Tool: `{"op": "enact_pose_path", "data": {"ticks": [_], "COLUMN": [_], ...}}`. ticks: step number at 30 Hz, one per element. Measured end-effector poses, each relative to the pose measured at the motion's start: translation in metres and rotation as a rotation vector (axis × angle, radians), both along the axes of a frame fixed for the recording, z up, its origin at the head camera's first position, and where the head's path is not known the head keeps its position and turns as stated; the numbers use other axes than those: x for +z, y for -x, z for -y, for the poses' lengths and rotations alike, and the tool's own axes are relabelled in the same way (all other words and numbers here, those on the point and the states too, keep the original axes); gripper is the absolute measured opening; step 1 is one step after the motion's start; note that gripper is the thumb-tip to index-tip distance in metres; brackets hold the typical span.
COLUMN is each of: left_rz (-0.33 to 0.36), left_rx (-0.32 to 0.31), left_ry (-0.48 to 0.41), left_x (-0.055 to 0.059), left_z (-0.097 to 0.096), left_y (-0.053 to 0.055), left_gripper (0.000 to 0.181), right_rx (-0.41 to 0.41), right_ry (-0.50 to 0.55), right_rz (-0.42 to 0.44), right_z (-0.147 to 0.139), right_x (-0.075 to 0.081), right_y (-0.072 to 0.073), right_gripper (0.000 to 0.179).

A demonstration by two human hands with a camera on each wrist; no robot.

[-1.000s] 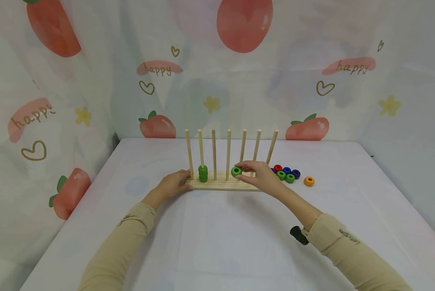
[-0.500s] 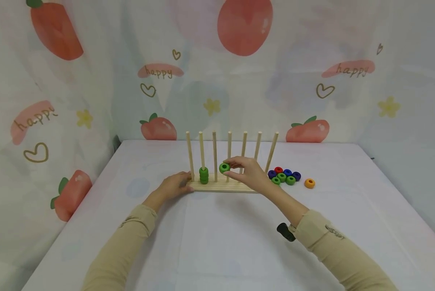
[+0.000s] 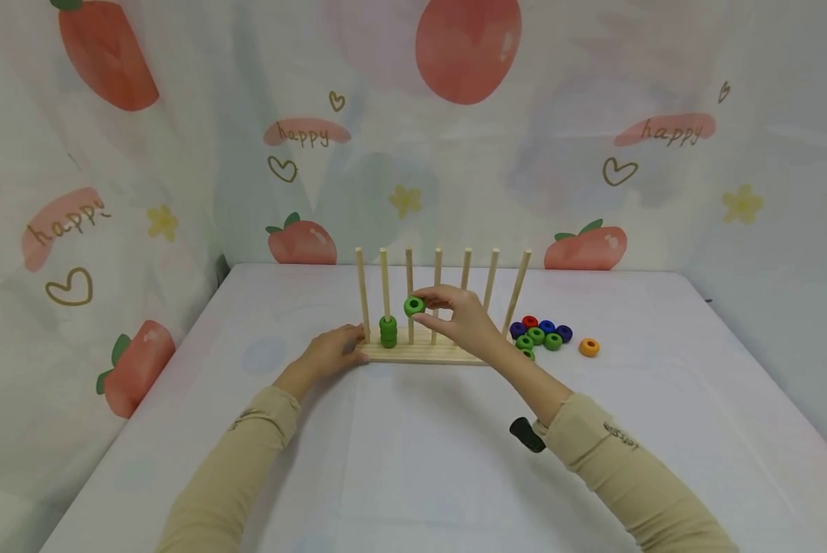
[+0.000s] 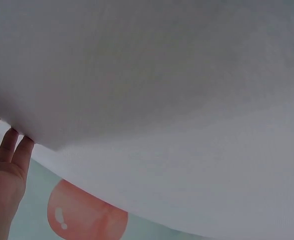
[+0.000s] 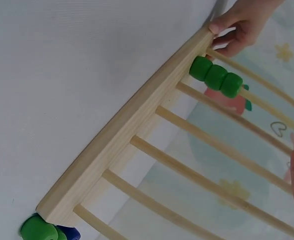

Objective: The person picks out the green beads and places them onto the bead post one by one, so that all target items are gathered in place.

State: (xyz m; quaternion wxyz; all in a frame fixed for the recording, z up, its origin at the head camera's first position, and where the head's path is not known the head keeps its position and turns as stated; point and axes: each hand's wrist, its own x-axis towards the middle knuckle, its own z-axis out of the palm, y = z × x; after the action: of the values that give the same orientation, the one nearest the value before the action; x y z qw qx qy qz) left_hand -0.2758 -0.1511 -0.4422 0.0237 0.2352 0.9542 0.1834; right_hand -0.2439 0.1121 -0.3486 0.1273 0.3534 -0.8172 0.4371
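A wooden peg rack [image 3: 423, 354] with a row of upright pegs stands on the table. My left hand [image 3: 326, 352] grips its left end, thumb at the front and fingers behind, as the right wrist view also shows. Several green beads [image 5: 215, 77] are stacked on the second peg from the left. My right hand [image 3: 463, 316] pinches a green bead [image 3: 415, 306] between thumb and fingers, its hole facing the head camera. That bead is held off the base, in front of the third peg. In the right wrist view only part of this hand shows, and the held bead is hidden.
Several loose beads lie right of the rack: green [image 3: 554, 342], blue [image 3: 547, 327], dark purple [image 3: 564, 333] and red [image 3: 530, 322]. An orange bead [image 3: 589, 348] lies apart, farther right. Printed cloth [image 3: 454, 192] hangs behind and beside the white table [image 3: 399, 461].
My right hand has carried the green bead leftward and slightly up, from near the fourth peg to the third. More loose beads have come into view. The left hand has stayed on the rack.
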Motion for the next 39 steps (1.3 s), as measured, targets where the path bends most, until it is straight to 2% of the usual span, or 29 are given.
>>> {"op": "enact_pose_path", "data": {"ticks": [8,13,25,32,39], "left_rz": [0.007,0.023,0.01,0.021,0.027], "left_rx": [0.003,0.011,0.002,0.007,0.01], "left_ry": [0.009,0.004,0.006,0.003,0.007], "left_x": [-0.001,-0.001,-0.001,0.0,0.001], "left_z": [0.0,-0.002,0.0,-0.001,-0.001], "left_y": [0.001,0.001,0.002,-0.001,-0.001], "left_gripper": [0.064,0.065,0.064,0.066,0.066], "right_rx": [-0.009,-0.011,-0.004,0.019,-0.007], "right_ry": [0.024,0.018,0.019,0.095,0.078], "right_rz": [-0.034,-0.061,-0.151,-0.157,-0.147], "right_z": [0.007,0.01,0.023,0.029,0.035], "right_x": [0.008,0.017,0.039,0.048,0.059], "right_y": [0.002,0.004,0.013,0.019,0.028], "right_gripper": [0.031,0.031,0.032,0.032,0.032]}}
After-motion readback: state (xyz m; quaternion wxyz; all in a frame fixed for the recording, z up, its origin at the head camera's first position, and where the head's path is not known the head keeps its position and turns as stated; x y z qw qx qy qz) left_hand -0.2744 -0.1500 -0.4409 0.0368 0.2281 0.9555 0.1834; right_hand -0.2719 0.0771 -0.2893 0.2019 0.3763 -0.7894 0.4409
